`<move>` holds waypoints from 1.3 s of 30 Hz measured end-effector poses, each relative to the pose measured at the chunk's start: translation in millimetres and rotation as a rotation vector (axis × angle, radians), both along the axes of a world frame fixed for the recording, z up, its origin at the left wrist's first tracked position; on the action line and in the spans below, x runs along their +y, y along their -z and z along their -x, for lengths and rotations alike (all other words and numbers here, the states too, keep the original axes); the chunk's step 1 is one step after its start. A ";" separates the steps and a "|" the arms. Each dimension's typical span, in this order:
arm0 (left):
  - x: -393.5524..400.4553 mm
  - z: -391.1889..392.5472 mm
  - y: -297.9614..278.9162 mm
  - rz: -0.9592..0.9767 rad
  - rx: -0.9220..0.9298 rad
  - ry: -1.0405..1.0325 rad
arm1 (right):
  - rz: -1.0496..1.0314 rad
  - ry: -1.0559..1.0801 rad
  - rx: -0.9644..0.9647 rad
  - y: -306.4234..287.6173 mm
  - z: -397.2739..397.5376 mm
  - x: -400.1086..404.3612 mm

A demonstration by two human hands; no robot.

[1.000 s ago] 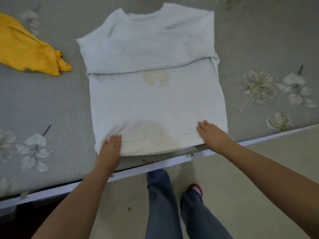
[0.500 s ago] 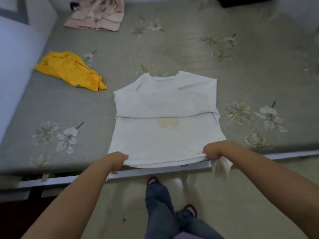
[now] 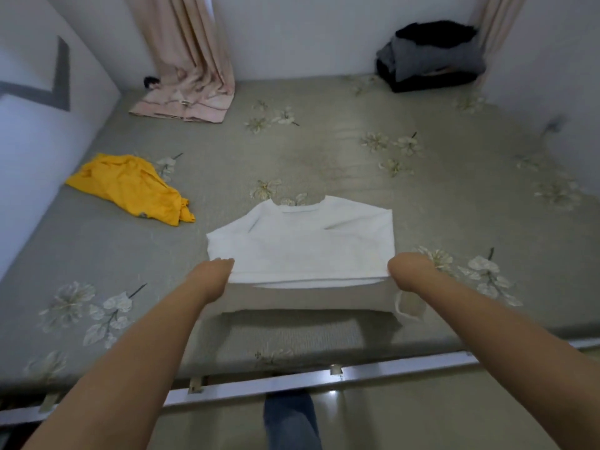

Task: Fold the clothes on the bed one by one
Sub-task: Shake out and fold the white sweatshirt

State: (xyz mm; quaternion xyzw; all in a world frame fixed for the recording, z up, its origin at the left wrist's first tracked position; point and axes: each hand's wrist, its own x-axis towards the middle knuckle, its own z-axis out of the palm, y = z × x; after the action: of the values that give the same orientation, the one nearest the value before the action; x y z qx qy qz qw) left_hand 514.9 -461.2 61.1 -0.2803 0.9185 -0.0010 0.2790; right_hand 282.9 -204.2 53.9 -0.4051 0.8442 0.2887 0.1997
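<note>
Both hands, left hand (image 3: 216,267) and right hand (image 3: 404,266), grip the white shirt (image 3: 302,241) hem, fingers clamped; lay it level on the collar beyond.

Both hands' fingers hidden under white shirt (image 3: 302,245) hem — dark pile (image 3: 428,56) too blurred to ID.

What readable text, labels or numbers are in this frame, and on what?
None readable.
White shirt: no print shows on the folded face.
Yellow garment: a small dark mark near its lower edge, too blurred to read.
Pink curtain: a small pale tag, too small to read.
</note>
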 end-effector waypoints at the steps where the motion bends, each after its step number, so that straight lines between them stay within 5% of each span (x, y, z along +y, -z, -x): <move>1: -9.5 9.5 -0.3 0.028 0.012 0.020 | -0.022 -0.002 0.047 0.8 8.5 -9.5; 7: -87.4 69.2 20.4 0.127 0.133 0.033 | 0.117 -0.001 0.289 11.5 62.2 -76.6; 15: -169.6 155.5 55.1 0.094 0.148 0.077 | 0.138 0.269 0.216 35.6 130.9 -149.2; 23: -227.2 220.6 105.1 0.046 0.038 0.073 | -0.123 -0.044 0.107 55.7 231.8 -220.5; 27: -253.0 259.8 134.0 0.056 -0.057 -0.031 | -0.049 -0.211 0.169 90.8 272.6 -264.9; 32: -252.9 271.5 186.6 0.174 0.320 0.006 | 0.136 0.079 0.144 178.2 273.7 -276.0; 36: -204.0 253.2 237.0 -0.070 0.293 0.090 | 0.256 0.218 -0.014 237.5 242.5 -230.7; 39: -175.1 234.9 262.1 -0.197 0.271 -0.096 | 0.318 0.306 -0.071 257.2 223.0 -198.8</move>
State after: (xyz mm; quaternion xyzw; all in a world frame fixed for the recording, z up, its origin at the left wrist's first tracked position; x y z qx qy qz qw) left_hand 279.9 -636.3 -200.9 -0.2929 0.9288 0.1402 0.1785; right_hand 59.9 -403.1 -203.4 -0.3084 0.9231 0.1039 0.2046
